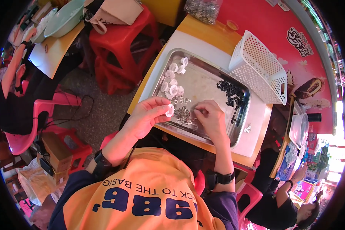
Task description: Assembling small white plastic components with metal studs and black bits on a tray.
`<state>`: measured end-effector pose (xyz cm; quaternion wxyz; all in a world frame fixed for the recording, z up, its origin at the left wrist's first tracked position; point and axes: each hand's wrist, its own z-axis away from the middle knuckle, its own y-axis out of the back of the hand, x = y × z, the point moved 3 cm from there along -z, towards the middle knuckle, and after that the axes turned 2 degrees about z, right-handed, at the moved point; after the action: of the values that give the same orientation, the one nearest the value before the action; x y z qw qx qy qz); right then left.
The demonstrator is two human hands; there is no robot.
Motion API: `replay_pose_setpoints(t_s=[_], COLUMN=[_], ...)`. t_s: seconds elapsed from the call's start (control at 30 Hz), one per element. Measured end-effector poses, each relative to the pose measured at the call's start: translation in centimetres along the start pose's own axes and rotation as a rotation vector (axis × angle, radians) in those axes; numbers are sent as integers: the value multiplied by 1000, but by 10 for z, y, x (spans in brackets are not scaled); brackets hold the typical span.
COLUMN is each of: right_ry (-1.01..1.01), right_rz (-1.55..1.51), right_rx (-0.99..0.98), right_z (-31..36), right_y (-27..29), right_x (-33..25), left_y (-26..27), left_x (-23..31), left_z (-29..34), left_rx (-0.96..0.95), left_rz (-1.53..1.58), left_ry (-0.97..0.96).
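Head view. A steel tray point(239, 128) lies on a white sheet on the wooden table point(203, 32), directly in front of the person.

The left hand point(147, 115) is held over the near left edge of the tray. Its thumb and fingers are pinched together on a small white plastic cap point(170, 110), which sits at the fingertips just above the tray rim.

The right hand point(211, 117) rests inside the tray, near its front edge, fingers curled and closed at the tips. They appear to pinch a small metal piece, but it is too small to identify. This hand touches or lies just beside a heap of small metal parts point(183, 114) in the middle of the tray, between the two hands.

More white caps point(172, 76) lie loose in the far left corner of the tray. A pile of small black parts point(232, 96) occupies the right side of the tray, well apart from the caps.

A white perforated plastic basket point(262, 69) stands tilted on the table just beyond the tray's right end. A clear bag of metal pieces point(203, 9) lies at the far edge of the table.

A red plastic stool point(120, 50) stands left of the table. Both wrists carry black bands. Other people sit at the far left and at the lower right.
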<state>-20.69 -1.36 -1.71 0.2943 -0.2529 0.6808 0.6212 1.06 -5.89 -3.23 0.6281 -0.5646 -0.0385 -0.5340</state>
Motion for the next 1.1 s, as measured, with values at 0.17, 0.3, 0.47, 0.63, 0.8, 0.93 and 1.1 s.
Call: replay_pose_setpoints(t_s=[0.17,0.3,0.47,0.63,0.8,0.93,1.1], right_ry=[-388,-367,-314,-347,-287,-192,-201], right_rz=[-426,-888,-1208,-1269,-1165,-839,-544], right_rx=[36,49,-18,23,93,160,139], right_z=[15,25,28,28,31,37,39], right_y=[6,5,5,6,1,5,5], right_x=[2,-6,-20,-37,-41,-55,-67], left_y=[-13,-24,-31,-31,-35,-33,-31], left_x=[0,0,3,2,3,0,-1], left_z=[1,2,6,10,10,13,12], left_rx=[-78,-123,-117,-111,-118,-142,-149], left_rz=[116,137,133,153,126,109,124], left_ry=[113,190,227,222,222,226,212])
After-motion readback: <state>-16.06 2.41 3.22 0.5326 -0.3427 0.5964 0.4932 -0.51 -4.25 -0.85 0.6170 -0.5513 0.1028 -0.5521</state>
